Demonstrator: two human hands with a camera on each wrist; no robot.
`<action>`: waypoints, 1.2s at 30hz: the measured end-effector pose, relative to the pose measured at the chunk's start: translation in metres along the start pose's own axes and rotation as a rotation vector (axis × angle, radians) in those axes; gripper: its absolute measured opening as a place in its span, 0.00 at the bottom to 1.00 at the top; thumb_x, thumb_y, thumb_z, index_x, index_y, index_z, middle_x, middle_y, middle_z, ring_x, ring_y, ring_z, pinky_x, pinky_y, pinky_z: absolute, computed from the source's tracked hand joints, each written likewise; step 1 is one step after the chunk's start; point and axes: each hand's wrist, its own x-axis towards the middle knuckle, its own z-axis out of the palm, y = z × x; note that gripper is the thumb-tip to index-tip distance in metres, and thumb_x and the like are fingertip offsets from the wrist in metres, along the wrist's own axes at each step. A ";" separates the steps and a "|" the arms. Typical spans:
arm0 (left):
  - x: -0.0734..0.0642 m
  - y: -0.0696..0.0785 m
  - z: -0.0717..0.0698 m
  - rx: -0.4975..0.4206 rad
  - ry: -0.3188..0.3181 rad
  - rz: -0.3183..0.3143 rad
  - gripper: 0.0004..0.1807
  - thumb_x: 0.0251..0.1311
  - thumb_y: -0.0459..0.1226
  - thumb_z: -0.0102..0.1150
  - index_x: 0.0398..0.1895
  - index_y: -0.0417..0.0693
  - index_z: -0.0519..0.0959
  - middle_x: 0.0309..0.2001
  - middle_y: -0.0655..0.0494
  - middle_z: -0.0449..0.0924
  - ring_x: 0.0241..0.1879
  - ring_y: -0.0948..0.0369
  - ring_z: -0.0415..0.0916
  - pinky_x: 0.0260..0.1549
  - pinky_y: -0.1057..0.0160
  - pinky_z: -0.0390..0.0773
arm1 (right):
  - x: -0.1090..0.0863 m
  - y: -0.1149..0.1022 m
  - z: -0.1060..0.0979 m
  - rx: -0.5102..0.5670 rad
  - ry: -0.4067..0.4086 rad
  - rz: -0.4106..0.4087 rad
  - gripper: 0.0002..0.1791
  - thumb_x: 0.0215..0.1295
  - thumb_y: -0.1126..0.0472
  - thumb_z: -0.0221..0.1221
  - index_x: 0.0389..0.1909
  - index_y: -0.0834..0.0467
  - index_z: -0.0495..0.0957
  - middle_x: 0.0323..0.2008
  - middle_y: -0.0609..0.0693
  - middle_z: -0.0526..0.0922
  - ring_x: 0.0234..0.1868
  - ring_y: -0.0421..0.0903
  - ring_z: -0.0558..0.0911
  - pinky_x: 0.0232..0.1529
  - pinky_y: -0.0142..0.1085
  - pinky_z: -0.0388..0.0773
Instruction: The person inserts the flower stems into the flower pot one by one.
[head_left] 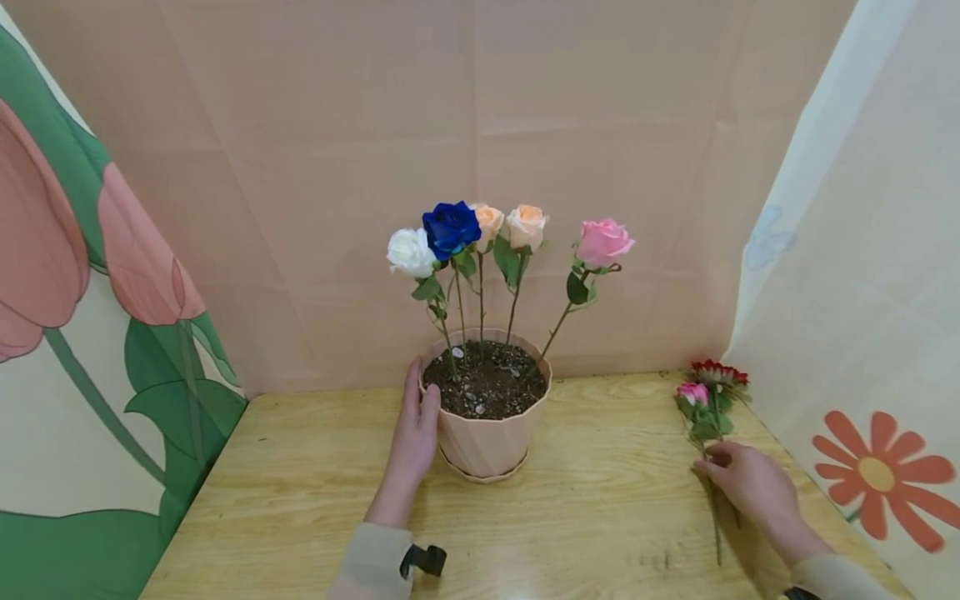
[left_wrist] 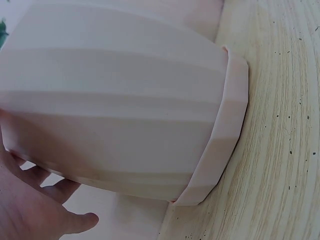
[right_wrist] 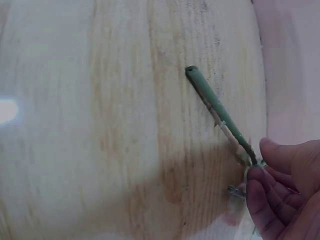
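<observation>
A pale pink pot (head_left: 487, 446) of dark soil (head_left: 491, 379) stands on a matching saucer (left_wrist: 220, 145). Planted in it are a white rose (head_left: 412, 252), a blue rose (head_left: 452, 229), two peach roses (head_left: 527, 227) and a pink rose (head_left: 603, 242) leaning right. Against the pot's left side rests my left hand (head_left: 416, 429), fingers extended along the wall and thumb (left_wrist: 80, 222) sticking out. At the table's right, my right hand (head_left: 753, 483) pinches the green stem (right_wrist: 215, 102) of a smaller pink flower (head_left: 692, 393). Beside that flower lies a dark red one (head_left: 720, 372).
The wooden table (head_left: 315, 483) meets a plain pinkish backdrop (head_left: 337, 167) behind the pot. Printed sheets hang at both sides, with large tulips (head_left: 142, 250) on the left and an orange flower (head_left: 876, 475) close to my right hand.
</observation>
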 end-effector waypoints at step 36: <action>0.000 -0.002 0.000 -0.006 0.003 -0.009 0.35 0.92 0.47 0.40 0.93 0.60 0.45 0.91 0.51 0.42 0.86 0.41 0.45 0.82 0.37 0.50 | -0.007 -0.005 -0.004 -0.022 -0.097 0.014 0.20 0.70 0.47 0.74 0.50 0.59 0.92 0.48 0.60 0.92 0.42 0.60 0.88 0.35 0.56 0.83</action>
